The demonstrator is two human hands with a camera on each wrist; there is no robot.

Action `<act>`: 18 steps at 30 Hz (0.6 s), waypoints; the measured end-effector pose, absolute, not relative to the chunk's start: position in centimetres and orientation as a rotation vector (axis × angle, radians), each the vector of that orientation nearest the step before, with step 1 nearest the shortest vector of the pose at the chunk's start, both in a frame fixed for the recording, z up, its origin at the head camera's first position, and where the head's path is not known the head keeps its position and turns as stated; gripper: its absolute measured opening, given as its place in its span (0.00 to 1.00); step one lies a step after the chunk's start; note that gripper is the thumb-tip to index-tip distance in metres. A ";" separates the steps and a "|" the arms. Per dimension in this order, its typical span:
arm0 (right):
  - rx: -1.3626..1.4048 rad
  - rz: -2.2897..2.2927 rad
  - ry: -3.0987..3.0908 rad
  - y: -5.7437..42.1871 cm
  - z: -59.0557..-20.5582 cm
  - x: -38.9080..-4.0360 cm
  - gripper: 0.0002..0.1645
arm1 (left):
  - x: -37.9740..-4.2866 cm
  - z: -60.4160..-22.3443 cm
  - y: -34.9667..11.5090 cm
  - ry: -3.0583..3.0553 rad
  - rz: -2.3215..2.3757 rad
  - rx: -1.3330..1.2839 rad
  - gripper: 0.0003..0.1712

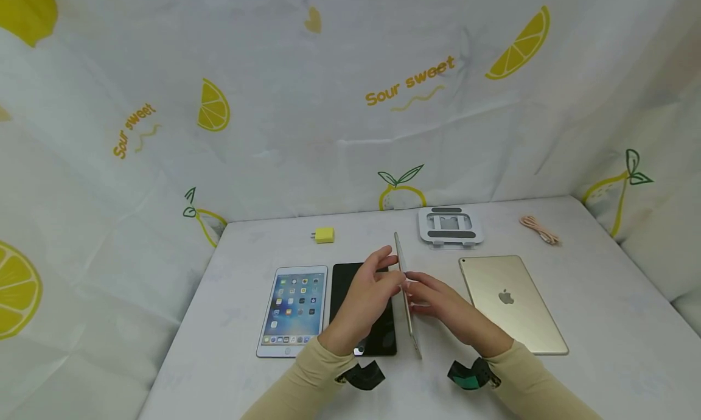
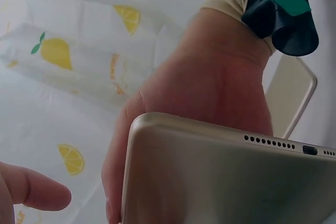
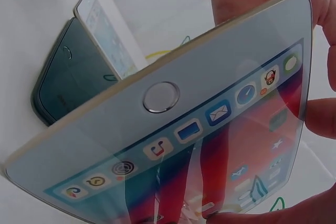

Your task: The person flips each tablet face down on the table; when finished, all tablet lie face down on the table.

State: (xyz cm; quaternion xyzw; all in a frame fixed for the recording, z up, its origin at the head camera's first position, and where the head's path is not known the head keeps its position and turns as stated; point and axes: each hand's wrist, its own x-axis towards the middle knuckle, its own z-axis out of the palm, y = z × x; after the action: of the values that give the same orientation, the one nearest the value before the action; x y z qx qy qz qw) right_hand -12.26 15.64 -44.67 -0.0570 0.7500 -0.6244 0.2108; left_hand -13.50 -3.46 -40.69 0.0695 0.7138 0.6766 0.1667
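Observation:
Between the hands stands a tablet (image 1: 409, 322), turned up on its edge. Its gold back (image 2: 220, 182) faces left, and its lit screen with app icons and a round home button (image 3: 161, 97) faces right. My left hand (image 1: 364, 298) grips the tablet from the left, with the thumb at its edge. My right hand (image 1: 449, 307) holds it from the right, fingertips against the screen side. Below the left hand lies a black tablet (image 1: 383, 332), partly covered. A white-framed tablet (image 1: 292, 310) with its screen lit lies left of it.
A gold tablet (image 1: 512, 304) lies back up on the right. Behind are a white folding stand (image 1: 450, 226), a yellow charger plug (image 1: 324, 235) and a coiled pink cable (image 1: 539, 229). A white curtain with a lemon print (image 1: 306, 158) borders the white table (image 1: 213, 353).

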 end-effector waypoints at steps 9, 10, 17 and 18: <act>-0.179 -1.757 2.050 15.8 -44.6 -12.3 0.43 | -13.4 -40.7 -3.4 2.036 1.926 0.214 0.39; -0.177 -1.758 2.048 15.9 -44.5 -12.3 0.43 | -13.4 -40.7 -3.4 2.035 1.927 0.218 0.38; -0.168 -1.768 2.043 16.0 -44.5 -12.4 0.43 | -13.2 -40.7 -3.4 2.034 1.931 0.245 0.38; -0.167 -1.774 2.038 16.0 -44.5 -12.4 0.43 | -13.2 -40.7 -3.4 2.037 1.929 0.247 0.39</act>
State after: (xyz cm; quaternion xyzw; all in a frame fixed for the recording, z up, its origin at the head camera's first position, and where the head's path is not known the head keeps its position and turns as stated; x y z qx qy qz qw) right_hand -12.39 16.03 -44.46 -0.0602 0.7352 -0.6400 0.2152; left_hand -13.23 -3.42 -40.68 0.0864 0.7138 0.6759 0.1617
